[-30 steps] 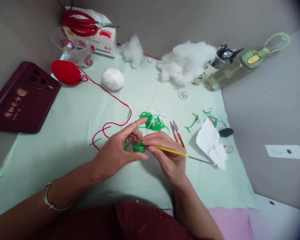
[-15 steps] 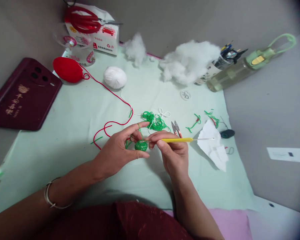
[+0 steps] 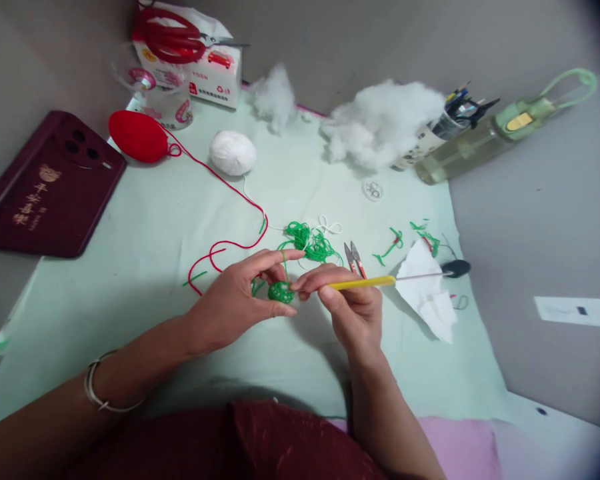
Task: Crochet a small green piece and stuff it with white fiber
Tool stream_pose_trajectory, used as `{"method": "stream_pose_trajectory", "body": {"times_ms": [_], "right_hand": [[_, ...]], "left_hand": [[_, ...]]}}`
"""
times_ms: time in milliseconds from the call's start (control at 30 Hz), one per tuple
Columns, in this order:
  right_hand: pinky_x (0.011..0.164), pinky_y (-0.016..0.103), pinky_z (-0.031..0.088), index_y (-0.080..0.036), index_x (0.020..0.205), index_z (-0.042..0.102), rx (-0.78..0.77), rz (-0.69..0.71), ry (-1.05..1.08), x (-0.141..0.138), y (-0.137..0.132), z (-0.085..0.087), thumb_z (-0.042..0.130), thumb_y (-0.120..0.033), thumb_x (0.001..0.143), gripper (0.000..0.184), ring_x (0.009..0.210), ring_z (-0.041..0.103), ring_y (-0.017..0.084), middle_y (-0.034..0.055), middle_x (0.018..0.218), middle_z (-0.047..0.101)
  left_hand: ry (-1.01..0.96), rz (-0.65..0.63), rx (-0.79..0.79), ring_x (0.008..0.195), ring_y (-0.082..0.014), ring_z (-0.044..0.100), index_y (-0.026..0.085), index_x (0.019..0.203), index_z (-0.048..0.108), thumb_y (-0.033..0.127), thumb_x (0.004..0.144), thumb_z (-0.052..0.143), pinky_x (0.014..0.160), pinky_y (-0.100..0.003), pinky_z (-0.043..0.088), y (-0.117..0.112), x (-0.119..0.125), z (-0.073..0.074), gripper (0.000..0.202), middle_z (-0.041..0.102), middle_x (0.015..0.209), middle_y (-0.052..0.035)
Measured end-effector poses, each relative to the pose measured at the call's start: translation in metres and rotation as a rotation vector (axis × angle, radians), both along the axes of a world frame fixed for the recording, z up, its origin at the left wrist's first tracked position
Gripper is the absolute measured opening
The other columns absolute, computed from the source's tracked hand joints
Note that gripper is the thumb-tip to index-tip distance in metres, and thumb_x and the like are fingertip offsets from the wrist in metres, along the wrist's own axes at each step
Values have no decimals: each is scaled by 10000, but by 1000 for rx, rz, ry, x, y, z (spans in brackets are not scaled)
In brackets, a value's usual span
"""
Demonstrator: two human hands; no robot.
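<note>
A small round green crochet piece (image 3: 281, 292) sits between the thumb and fingers of my left hand (image 3: 240, 297). Green yarn runs from it up over my left index finger, which is stretched out. My right hand (image 3: 353, 303) grips a crochet hook (image 3: 363, 283) by its yellow handle, its thin metal end pointing left at the crochet piece. Whether the hook tip is inside a stitch is too small to tell. Just beyond my fingers lies a loose tangle of green yarn (image 3: 310, 241), with white yarn across it. Thread snips (image 3: 354, 257) lie beyond my right hand.
A red yarn ball (image 3: 139, 137) and a white yarn ball (image 3: 233, 153) lie back left, near a maroon phone (image 3: 53, 187). White stuffing (image 3: 380, 123), a pen cup (image 3: 423, 143) and a bottle (image 3: 470, 150) stand behind. Crumpled tissue (image 3: 425, 290) and green scraps (image 3: 393, 245) lie right.
My right hand and the crochet hook have shifted right, drawing the tip back towards the crochet piece's right edge. My left index finger reaches slightly farther right. The view has shifted a little.
</note>
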State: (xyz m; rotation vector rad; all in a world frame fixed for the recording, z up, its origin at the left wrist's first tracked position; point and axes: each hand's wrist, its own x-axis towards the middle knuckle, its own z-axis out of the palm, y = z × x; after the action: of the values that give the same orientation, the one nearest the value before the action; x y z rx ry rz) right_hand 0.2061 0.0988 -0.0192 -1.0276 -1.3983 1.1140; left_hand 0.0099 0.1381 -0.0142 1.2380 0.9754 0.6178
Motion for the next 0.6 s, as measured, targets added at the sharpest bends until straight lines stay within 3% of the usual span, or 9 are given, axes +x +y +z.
{"method": "stream_pose_trajectory", "body": {"times_ms": [167,367,600], "right_hand": [[844,416,595,-273,1042,756,138,-1,-160,-3,-3,0,580,-161,1009,210,931,740,216,41,946,786],[809,423,602,-289,1169,719,353,6,-374,-9,-6,-2,577,-107,979,299,949,745,233,72,1036,793],[817,397,601,-263,989,772,45,-70,-31,-7,-3,-2,595,-222,1019,184,882,736,206,46,926,782]], "left_hand": [[43,44,42,885,-177,585,247,1336,700,198,720,836,906,-340,494,1,2,0,632,611,903,17],[62,81,70,889,-194,598,263,1272,725,246,754,832,905,-354,489,-1,5,-4,529,619,898,10],[49,79,107,903,-186,593,244,1308,716,203,728,854,990,-356,477,-1,4,4,597,592,874,30]]}}
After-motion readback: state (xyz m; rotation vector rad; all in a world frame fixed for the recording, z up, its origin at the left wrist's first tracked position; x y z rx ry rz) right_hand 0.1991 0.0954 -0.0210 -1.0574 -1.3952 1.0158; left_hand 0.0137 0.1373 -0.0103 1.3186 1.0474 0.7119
